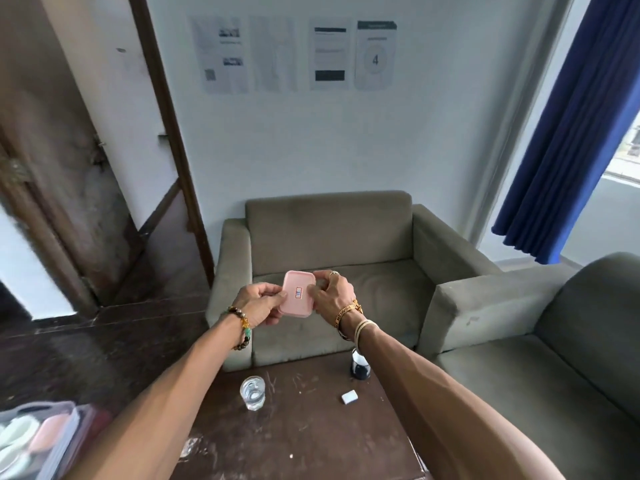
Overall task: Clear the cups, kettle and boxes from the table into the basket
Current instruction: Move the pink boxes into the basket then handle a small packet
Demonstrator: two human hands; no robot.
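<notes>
A: Where was the small pink plastic box with rounded corners (298,295)?

B: It was up in the air, well above the scratched dark wooden table (304,445), in front of the grey-green fabric armchair (329,237). Both hands held it. The left hand (259,304) pinched its left long edge, and the right hand (332,292) had its fingers curled round the right long edge and upper corner.

A: How did it lie?

B: Its lid faced the camera and its long axis ran nearly up and down in view, so the hands sat on the two long sides.

A: And the basket?

B: The translucent plastic basket (59,455) sat at the lower left, outside the left forearm, with blurred pale green and pink things inside. The left hand was nearer to it. I judged the box had to go down and left, with the right hand either letting go or reaching across.

A: What remained on the table?

B: There was a clear glass cup (253,393), a dark-bottomed glass vessel (360,365) partly hidden behind the right wrist, and a small white block (349,397).
</notes>
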